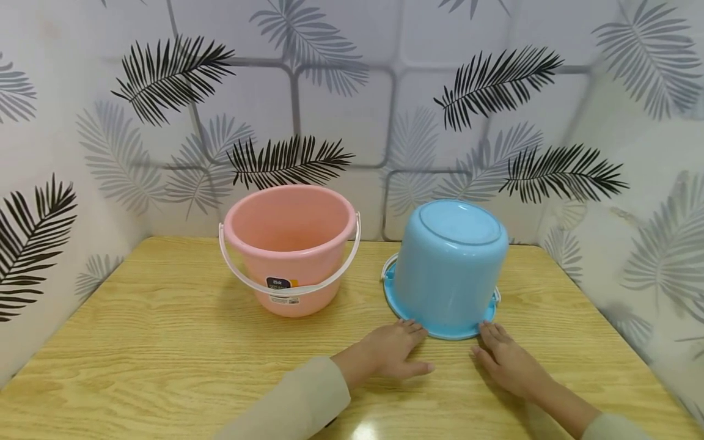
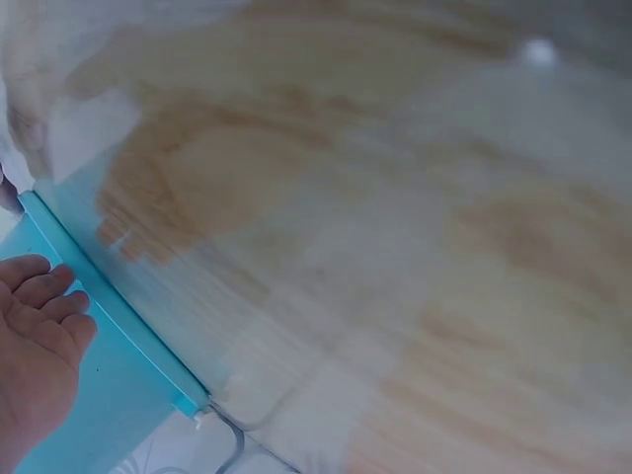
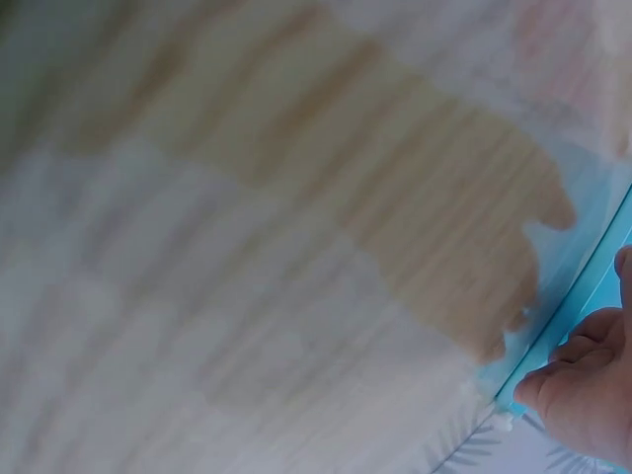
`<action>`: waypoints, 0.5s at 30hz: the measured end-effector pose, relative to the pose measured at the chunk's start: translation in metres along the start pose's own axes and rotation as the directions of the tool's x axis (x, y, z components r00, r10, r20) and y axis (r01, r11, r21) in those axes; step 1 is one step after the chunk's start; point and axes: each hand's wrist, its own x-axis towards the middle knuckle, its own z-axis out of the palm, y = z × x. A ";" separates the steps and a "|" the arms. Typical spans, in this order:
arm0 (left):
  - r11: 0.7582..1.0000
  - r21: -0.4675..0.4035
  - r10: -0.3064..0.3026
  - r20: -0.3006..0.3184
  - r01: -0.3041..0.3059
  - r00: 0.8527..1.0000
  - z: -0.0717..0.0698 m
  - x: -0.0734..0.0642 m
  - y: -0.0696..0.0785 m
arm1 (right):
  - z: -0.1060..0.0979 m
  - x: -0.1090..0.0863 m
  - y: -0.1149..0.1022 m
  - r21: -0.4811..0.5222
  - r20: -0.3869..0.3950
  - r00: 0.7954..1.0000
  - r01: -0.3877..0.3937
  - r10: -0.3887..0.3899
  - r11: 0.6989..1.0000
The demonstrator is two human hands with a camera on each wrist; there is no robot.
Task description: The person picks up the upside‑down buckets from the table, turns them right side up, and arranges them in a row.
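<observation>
A light blue bucket (image 1: 451, 275) stands upside down on the wooden table, its base facing up and its rim on the tabletop. At the near left of that rim, the fingertips of my left hand (image 1: 393, 348) touch the edge, thumb spread to the side. My right hand (image 1: 508, 363) meets the rim at its near right, fingers extended. Both wrist views show the blue rim (image 2: 118, 306) beside the fingers, with nothing gripped in either hand. The bucket's white handle (image 1: 389, 264) shows in part at its left; the rest is hidden behind it.
Left of the blue bucket, a pink bucket (image 1: 297, 275) stands upright, its white handle (image 1: 291, 291) hanging across the front above a label. A wall with a leaf pattern (image 1: 341, 110) rises behind the wooden table (image 1: 165, 342). The tabletop reflects light near the front edge.
</observation>
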 end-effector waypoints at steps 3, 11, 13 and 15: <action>1.000 -0.023 -0.005 0.009 0.005 1.000 0.000 -0.004 -0.001 | -0.003 0.002 0.006 0.028 0.023 1.000 -0.008 0.007 1.000; 0.999 -0.050 0.003 0.026 -0.002 1.000 -0.002 -0.015 -0.003 | -0.015 0.007 0.021 0.096 0.042 0.999 -0.027 0.023 0.995; 0.998 -0.054 0.010 0.027 -0.008 1.000 -0.002 -0.017 -0.004 | -0.016 0.009 0.024 0.097 0.037 0.999 -0.019 0.016 0.995; 0.998 -0.063 0.015 0.029 -0.013 0.999 -0.002 -0.019 -0.005 | -0.017 0.010 0.026 0.104 0.031 0.999 -0.011 0.008 0.995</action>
